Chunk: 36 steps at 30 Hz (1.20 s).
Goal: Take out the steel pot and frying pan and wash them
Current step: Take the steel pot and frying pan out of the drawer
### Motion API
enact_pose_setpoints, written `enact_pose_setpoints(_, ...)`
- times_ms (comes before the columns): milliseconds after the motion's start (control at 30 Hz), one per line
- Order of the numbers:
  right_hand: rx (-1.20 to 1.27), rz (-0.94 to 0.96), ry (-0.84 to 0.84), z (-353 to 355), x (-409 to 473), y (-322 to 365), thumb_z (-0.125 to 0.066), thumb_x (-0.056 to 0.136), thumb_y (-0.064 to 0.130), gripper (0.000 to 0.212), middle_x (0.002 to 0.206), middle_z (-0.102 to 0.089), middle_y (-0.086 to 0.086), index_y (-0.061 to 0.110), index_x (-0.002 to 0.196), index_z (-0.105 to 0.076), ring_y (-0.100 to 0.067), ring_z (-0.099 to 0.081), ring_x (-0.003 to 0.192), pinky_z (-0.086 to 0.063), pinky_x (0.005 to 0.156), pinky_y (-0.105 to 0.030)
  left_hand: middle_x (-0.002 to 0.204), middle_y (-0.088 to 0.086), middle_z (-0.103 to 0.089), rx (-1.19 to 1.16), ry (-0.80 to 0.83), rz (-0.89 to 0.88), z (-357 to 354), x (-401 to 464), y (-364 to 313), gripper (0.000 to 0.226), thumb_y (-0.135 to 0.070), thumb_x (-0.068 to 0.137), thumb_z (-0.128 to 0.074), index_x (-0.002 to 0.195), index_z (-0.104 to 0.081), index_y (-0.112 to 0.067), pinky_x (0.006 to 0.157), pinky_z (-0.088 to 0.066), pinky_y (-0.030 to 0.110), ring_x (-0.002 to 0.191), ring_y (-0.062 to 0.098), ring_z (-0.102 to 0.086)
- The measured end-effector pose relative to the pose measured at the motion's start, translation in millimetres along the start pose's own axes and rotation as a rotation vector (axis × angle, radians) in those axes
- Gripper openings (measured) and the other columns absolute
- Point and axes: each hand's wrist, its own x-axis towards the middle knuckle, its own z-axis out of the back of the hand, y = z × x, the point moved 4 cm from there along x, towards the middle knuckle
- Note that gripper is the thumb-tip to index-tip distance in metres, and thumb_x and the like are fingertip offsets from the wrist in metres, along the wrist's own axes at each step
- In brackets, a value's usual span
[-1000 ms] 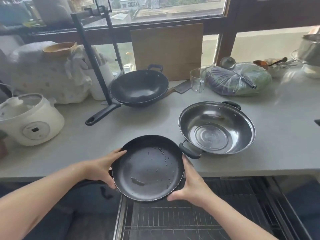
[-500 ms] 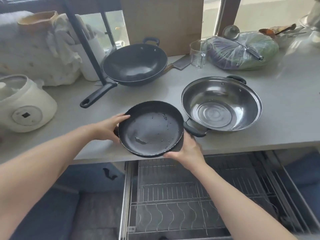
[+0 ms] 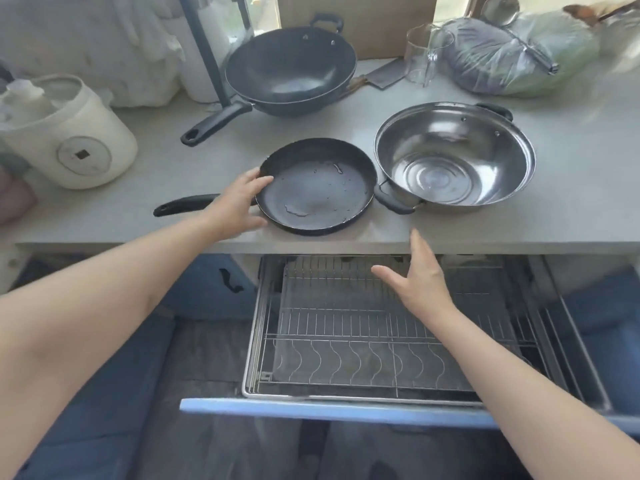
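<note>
The black frying pan (image 3: pixel 317 187) lies flat on the grey counter (image 3: pixel 571 209) near its front edge, handle pointing left, a few water drops inside. My left hand (image 3: pixel 239 202) rests against the pan's left rim with fingers spread, not gripping. The steel pot (image 3: pixel 453 155) with black side handles stands just right of the pan, almost touching it. My right hand (image 3: pixel 420 275) hovers open below the counter edge, above the pulled-out wire dish rack drawer (image 3: pixel 346 341), holding nothing.
A black wok (image 3: pixel 291 69) sits behind the pan. A white rice cooker (image 3: pixel 69 140) stands at the left. A cleaver (image 3: pixel 381 76), a glass jug (image 3: pixel 424 51) and bagged vegetables (image 3: pixel 516 58) line the back right. The drawer's blue front (image 3: pixel 329 412) juts toward me.
The frying pan went from held in both hands to resting on the counter. My right hand let go and dropped below the counter edge. The view tilted downward.
</note>
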Motion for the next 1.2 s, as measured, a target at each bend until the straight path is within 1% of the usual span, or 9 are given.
enact_pose_setpoints(133, 0.017, -0.001, -0.008, 39.4, -53.3, -31.4, -0.071, 0.085, 0.041, 0.096, 0.163, -0.016, 0.002, 0.019, 0.157, -0.011, -0.012, -0.016, 0.149, -0.017, 0.121, -0.033, 0.159, 0.002, -0.02, -0.111, -0.086, -0.069, -20.6, -55.7, -38.6, 0.079, -0.016, 0.08, -0.077, 0.147, -0.036, -0.019, 0.115, -0.017, 0.026, 0.145, 0.013, -0.02)
enact_pose_setpoints(233, -0.027, -0.046, -0.024, 66.1, -103.4, -68.6, -0.07, 0.084, 0.044, 0.093, 0.161, -0.017, 0.011, 0.026, 0.157, -0.014, -0.001, -0.016, 0.145, -0.016, 0.117, -0.027, 0.159, -0.01, -0.016, -0.21, -0.016, -0.086, -66.3, -121.5, -67.9, 0.081, -0.026, 0.081, -0.076, 0.15, -0.032, -0.025, 0.112, -0.014, 0.021, 0.141, -0.001, -0.015)
enact_pose_setpoints(400, -0.059, -0.166, -0.091, 94.7, -194.3, -131.0, -0.071, 0.078, 0.041, 0.093, 0.159, -0.019, 0.018, 0.026, 0.155, -0.021, 0.003, -0.015, 0.145, -0.018, 0.116, -0.027, 0.158, -0.018, -0.01, -0.245, 0.093, 0.052, -153.3, -233.9, -78.6, 0.083, -0.044, 0.081, -0.073, 0.15, -0.03, -0.03, 0.118, -0.016, 0.026, 0.144, -0.002, -0.011)
enact_pose_setpoints(500, -0.138, -0.265, -0.158, 96.2, -239.4, -163.4, -0.072, 0.076, 0.043, 0.096, 0.162, -0.017, 0.01, 0.021, 0.155, -0.022, -0.003, -0.014, 0.148, -0.018, 0.117, -0.03, 0.159, -0.012, -0.011, -0.206, 0.057, 0.135, -176.1, -274.9, -76.2, 0.082, -0.049, 0.082, -0.07, 0.15, -0.03, -0.025, 0.12, -0.014, 0.032, 0.148, 0.006, -0.007)
enact_pose_setpoints(600, -0.318, -0.346, -0.176, 88.3, -257.7, -189.6, -0.074, 0.07, 0.049, 0.106, 0.163, -0.017, -0.008, 0.009, 0.154, -0.023, -0.024, -0.016, 0.149, -0.023, 0.119, -0.049, 0.16, -0.006, -0.011, -0.095, 0.044, 0.215, -189.3, -291.8, -69.4, 0.087, -0.059, 0.08, -0.063, 0.151, -0.029, -0.02, 0.121, -0.016, 0.04, 0.149, 0.015, -0.006)
enact_pose_setpoints(700, -0.446, -0.394, -0.192, 76.8, -251.3, -202.0, -0.083, 0.066, 0.046, 0.111, 0.157, -0.021, -0.026, -0.004, 0.148, -0.028, -0.043, -0.024, 0.142, -0.03, 0.11, -0.06, 0.161, 0.001, -0.013, 0.088, 0.074, 0.22, -204.0, -293.4, -63.1, 0.101, -0.084, 0.077, -0.034, 0.151, -0.028, -0.015, 0.12, -0.017, 0.046, 0.149, 0.022, -0.007)
enact_pose_setpoints(833, -0.457, -0.432, -0.234, 65.6, -232.5, -199.0, -0.084, 0.064, 0.05, 0.116, 0.152, -0.02, -0.035, -0.011, 0.143, -0.026, -0.049, -0.028, 0.137, -0.033, 0.106, -0.06, 0.161, 0.004, -0.017, 0.171, 0.074, 0.297, -217.8, -284.9, -63.6, 0.113, -0.088, 0.073, 0.001, 0.152, -0.026, -0.011, 0.12, -0.009, 0.044, 0.149, 0.024, -0.009)
enact_pose_setpoints(1067, -0.444, -0.495, -0.306, 55.0, -215.9, -197.3, -0.081, 0.064, 0.058, 0.122, 0.152, -0.017, -0.038, -0.015, 0.143, -0.023, -0.053, -0.034, 0.132, -0.035, 0.103, -0.058, 0.161, 0.005, -0.015, 0.152, 0.002, 0.409, -225.9, -272.2, -68.7, 0.116, -0.086, 0.071, 0.011, 0.152, -0.023, -0.01, 0.119, -0.001, 0.043, 0.15, 0.024, -0.005)
enact_pose_setpoints(1200, -0.435, -0.509, -0.34, 54.6, -200.2, -190.6, -0.081, 0.066, 0.055, 0.118, 0.15, -0.019, -0.039, -0.017, 0.14, -0.025, -0.055, -0.041, 0.124, -0.038, 0.098, -0.058, 0.162, 0.004, -0.008, 0.134, 0.003, 0.441, -221.9, -258.9, -69.1, 0.101, -0.081, 0.082, -0.017, 0.154, -0.015, -0.01, 0.12, 0.002, 0.042, 0.15, 0.022, 0.001)
